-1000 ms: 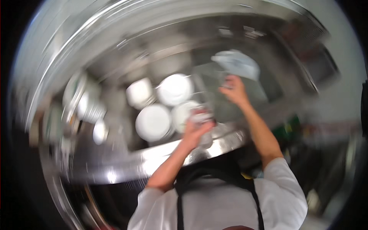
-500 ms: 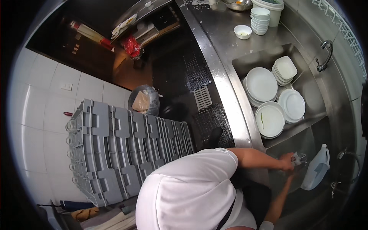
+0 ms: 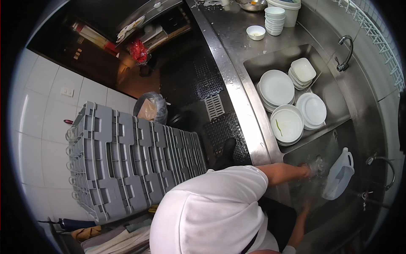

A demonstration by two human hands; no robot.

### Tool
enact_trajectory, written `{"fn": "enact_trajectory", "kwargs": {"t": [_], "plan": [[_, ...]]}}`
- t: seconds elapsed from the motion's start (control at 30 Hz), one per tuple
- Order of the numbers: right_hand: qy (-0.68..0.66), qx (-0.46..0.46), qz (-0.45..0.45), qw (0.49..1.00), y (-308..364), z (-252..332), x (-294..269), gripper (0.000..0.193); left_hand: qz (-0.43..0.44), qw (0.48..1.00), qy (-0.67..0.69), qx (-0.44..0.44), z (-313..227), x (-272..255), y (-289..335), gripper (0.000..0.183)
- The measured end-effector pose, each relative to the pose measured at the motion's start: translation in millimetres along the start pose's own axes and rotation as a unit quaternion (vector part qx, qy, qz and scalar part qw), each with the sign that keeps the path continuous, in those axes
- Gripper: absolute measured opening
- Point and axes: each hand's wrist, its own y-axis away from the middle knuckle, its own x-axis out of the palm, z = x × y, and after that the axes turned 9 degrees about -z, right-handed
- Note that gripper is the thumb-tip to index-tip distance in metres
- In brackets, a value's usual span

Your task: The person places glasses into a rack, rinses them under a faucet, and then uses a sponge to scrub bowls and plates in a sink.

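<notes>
Where the steel counter [image 3: 237, 91] meets the dark matted floor [image 3: 198, 80], both hands [image 3: 311, 171] work in the sink [image 3: 315, 197]; grip indiscernible. Grey crates [image 3: 127, 161] stacked against the tiled wall [image 3: 38, 127].

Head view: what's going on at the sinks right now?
A person in a white top leans over the near sink basin. One hand is in splashing water beside a white jug; the other hand reaches lower into the same basin. What they grip is blurred. The far basin holds stacks of white plates. Grey crates are stacked behind.
</notes>
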Motion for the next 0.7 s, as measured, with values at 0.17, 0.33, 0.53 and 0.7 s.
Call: {"fn": "enact_trajectory", "kwargs": {"t": [0.17,0.33,0.53,0.7], "plan": [[0.152,-0.113,0.033,0.981,12,63,4,0.048,0.062,0.991,0.077,0.088,-60,-25,31,0.037],[0.043,-0.204,-0.089,0.974,46,168,27,0.056,0.096,0.931,0.342,0.08,-111,-94,76,0.03],[0.259,-0.283,-0.038,0.923,84,299,28,0.068,0.185,0.831,0.519,-0.082,-150,-167,81,0.038],[0.381,-0.288,-0.11,0.872,122,360,36,0.066,0.23,0.804,0.541,-0.089,-159,-186,83,0.056]]}}
